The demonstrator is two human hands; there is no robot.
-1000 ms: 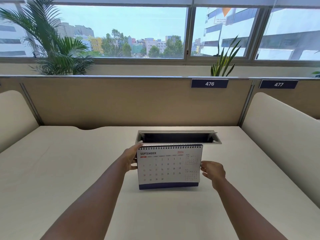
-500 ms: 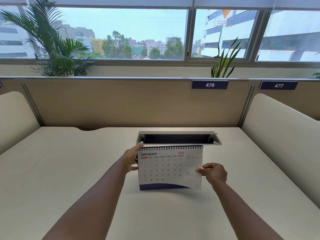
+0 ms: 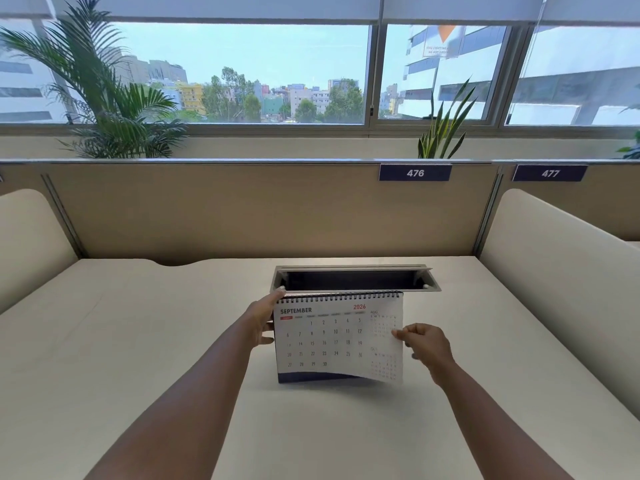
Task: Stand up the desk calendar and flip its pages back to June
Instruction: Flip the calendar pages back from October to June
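Observation:
The spiral-bound desk calendar point(image 3: 332, 337) stands upright on the cream desk point(image 3: 145, 341), facing me and showing SEPTEMBER 2026. My left hand point(image 3: 265, 322) grips its left edge, with a finger over the top corner by the spiral. My right hand point(image 3: 424, 344) pinches the right edge of the front page. That page's lower right corner is lifted and curled away from the dark blue base.
An open cable tray point(image 3: 353, 278) is sunk into the desk right behind the calendar. A beige partition point(image 3: 225, 209) with number plates 476 and 477 closes the back. Padded side dividers point(image 3: 554, 271) stand left and right. Plants stand at the window.
My right hand went from resting beside the calendar to pinching the September page, and has moved higher up its right edge. The page's lower right corner now lifts off further.

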